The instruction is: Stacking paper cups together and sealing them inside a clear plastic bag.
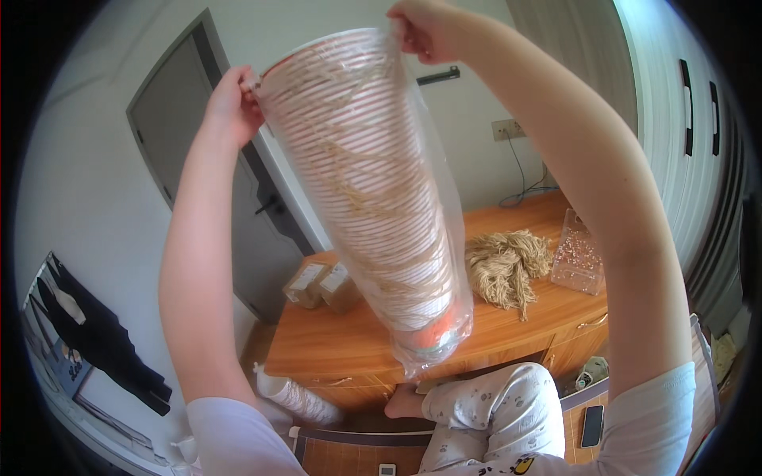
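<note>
Both hands, left hand (232,103) and right hand (425,30), hold up a clear plastic sleeve (373,198) of stacked paper cups, fingers pinched on its top edge. Below, the wooden counter (333,345) carries 2 brown boxes (321,285), seemingly cardboard, and a twine bundle (504,266).

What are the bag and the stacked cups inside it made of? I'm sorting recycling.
The bag looks like thin clear plastic film: glossy, wrinkled, see-through. The cups look like white paper with a matte finish, stacked rims showing as stripes, though thin plastic is possible.
</note>
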{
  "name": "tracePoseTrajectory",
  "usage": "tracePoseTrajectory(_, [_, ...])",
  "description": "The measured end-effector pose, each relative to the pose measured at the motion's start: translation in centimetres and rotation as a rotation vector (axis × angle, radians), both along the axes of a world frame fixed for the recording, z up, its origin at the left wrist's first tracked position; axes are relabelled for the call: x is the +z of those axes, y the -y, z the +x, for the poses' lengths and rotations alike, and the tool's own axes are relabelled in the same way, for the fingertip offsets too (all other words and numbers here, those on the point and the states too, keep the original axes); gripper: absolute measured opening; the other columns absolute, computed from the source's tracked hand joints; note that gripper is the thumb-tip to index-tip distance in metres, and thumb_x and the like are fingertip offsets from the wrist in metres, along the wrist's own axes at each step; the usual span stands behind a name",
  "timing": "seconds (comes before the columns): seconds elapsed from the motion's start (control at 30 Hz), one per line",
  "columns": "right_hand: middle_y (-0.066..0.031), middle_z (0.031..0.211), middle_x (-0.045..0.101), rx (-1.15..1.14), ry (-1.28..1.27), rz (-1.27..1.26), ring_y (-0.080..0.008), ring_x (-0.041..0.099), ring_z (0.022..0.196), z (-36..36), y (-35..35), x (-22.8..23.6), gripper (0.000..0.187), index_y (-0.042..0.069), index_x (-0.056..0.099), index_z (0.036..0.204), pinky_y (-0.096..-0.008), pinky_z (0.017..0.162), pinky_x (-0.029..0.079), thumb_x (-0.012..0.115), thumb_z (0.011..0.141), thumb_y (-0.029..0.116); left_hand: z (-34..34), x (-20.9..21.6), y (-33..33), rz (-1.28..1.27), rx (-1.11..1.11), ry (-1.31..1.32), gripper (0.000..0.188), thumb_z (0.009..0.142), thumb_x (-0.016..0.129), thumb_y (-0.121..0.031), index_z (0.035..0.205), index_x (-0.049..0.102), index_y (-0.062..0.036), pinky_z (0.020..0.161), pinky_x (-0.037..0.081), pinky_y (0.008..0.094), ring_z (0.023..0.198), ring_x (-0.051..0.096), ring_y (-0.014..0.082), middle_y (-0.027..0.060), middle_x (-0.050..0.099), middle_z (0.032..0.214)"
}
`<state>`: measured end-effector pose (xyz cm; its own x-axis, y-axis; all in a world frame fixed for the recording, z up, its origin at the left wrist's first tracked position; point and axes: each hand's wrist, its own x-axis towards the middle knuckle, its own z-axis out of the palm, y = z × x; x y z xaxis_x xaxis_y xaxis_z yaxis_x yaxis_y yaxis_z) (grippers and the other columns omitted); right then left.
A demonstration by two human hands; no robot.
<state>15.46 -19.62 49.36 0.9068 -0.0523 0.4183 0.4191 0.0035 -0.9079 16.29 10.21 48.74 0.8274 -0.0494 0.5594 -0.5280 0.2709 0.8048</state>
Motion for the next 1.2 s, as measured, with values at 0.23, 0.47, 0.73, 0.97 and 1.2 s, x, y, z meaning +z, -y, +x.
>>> tracePoseTrajectory(0.23, [-0.0001, 0.056, 0.044, 0.001, -0.043, 0.097, -0.0146, 0.047, 0.054, -6.9, -3.1, 5.8, 0.034, 0.014, 0.046, 0.065, -0.0323, 0.057, 0.035, 0.047, 0.098, 0.023, -0.7, 7.8, -1.8, -0.071, -0.013, -0.023, 0.029, 0.092, 0.054, -0.016, 0.065, 0.043, -0.0171, 0.047, 0.037, 0.0237, 0.048, 0.042, 0.0047, -0.0106, 0.042, 0.055])
tracePoseTrajectory(0.47, [-0.0032, 0.092, 0.066, 0.223, 0.389, 0.191, -0.0145, 0.061, 0.087, -8.8, -2.5, -0.7, 0.034, 0.012, 0.059, 0.085, -0.0335, 0.079, 0.043, 0.046, 0.102, 0.039, -0.9, 2.4, -3.2, 0.115, -0.124, 0.266, 0.032, 0.099, 0.052, -0.037, 0.115, 0.059, -0.0105, 0.080, 0.044, 0.0273, 0.094, 0.057, 0.0131, 0.0022, 0.062, 0.103])
tracePoseTrajectory(0.73, [-0.0139, 0.142, 0.046, -0.024, 0.289, -0.219, -0.0211, 0.040, 0.132, -4.5, 1.5, -26.1, 0.061, 0.003, 0.041, 0.143, -0.0359, 0.111, 0.029, 0.041, 0.102, 0.049, -5.0, -32.4, -3.0, 0.169, 0.204, 0.209, 0.075, 0.098, 0.044, -0.054, 0.153, 0.025, -0.0068, 0.117, 0.017, 0.0444, 0.146, 0.025, 0.0255, 0.0114, 0.028, 0.158])
tracePoseTrajectory(0.97, [-0.0194, 0.154, 0.029, 0.072, 0.097, -0.028, -0.0286, 0.026, 0.144, -2.3, -1.1, -41.5, 0.062, 0.001, 0.021, 0.151, -0.0375, 0.117, 0.021, 0.032, 0.106, 0.041, -6.3, -50.9, 3.6, 0.048, 0.062, 0.028, 0.089, 0.091, 0.067, -0.040, 0.154, 0.016, -0.0029, 0.117, 0.020, 0.0435, 0.143, 0.027, 0.0275, 0.0147, 0.025, 0.157])
tracePoseTrajectory(1.2, [-0.0163, 0.150, 0.035, 0.044, 0.107, 0.163, -0.0235, 0.029, 0.140, -3.0, -7.2, -43.8, 0.054, -0.001, 0.028, 0.148, -0.0340, 0.116, 0.021, 0.027, 0.108, 0.035, -7.7, -53.5, 5.8, 0.045, 0.566, -0.170, 0.041, 0.106, 0.042, -0.030, 0.123, 0.054, 0.0056, 0.096, 0.041, 0.0328, 0.108, 0.055, 0.0188, 0.0120, 0.061, 0.119])
